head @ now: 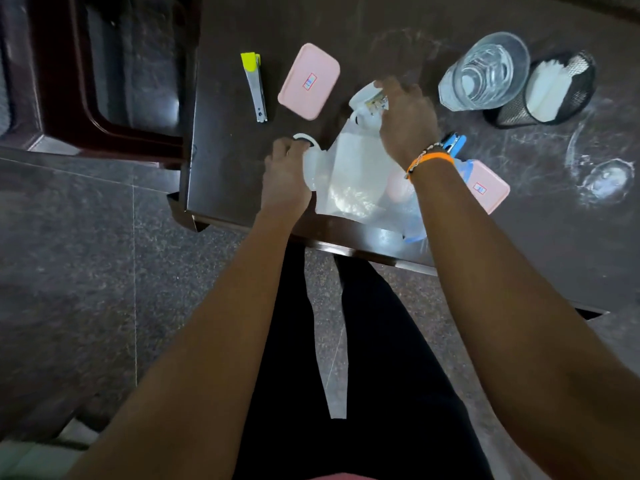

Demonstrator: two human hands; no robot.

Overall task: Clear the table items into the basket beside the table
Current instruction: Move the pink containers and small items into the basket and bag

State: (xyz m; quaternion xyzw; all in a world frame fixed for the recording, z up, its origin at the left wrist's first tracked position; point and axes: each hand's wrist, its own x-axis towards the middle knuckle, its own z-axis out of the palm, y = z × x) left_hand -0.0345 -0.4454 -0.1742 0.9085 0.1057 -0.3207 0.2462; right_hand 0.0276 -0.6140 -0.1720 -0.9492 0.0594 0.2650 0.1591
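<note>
Hands work a thin plastic bag (356, 174) at the near edge of the desk (225, 174).

The left hand (285, 178) is closed on the bag's left rim, beside a small white ring (304, 138); the right hand (407, 123) pinches a small white packet (367, 98) at the bag's mouth. This looks like a gathering step, with loose items going into the bag. Left on the desk are a yellow-tipped stapler (254, 86), a pink box (309, 81), a second pink box (486, 185) partly under the right wrist, a blue punch (455, 142), a clear glass (485, 72) and a mesh holder (554, 90). No basket is in view, so the next move calls for finding it beside the desk.
</note>
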